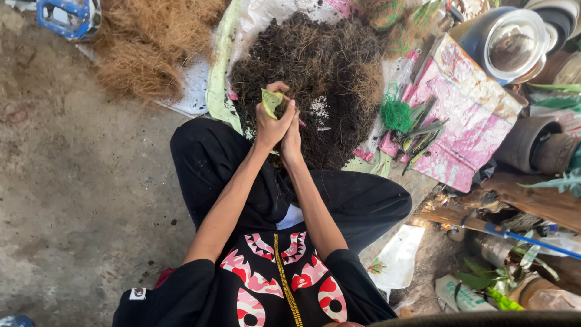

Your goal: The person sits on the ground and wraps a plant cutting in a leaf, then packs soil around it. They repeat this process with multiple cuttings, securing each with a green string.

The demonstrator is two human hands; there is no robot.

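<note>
The leaf cutting [272, 102] sits at the very top of the joined hands, poking out toward 11 o'clock from the left hand [272, 126], with its long axis running roughly from 5 to 11 o'clock. That hand is closed around the lower part of the leaf, fingers curled and thumb pressed in, so only the yellow-green upper end shows. The right hand [292, 137] lies tight against it at 4 o'clock, fingers folded in toward the same spot; whether it grips the leaf's base or only steadies the other hand cannot be told, as the contact is hidden. Both hands hover over the near edge of the dark fibre heap [315, 72], which spreads from 12 to 2 o'clock. At 3 o'clock, well apart, more green cuttings [420, 133] lie on a pink sheet [478, 121].
</note>
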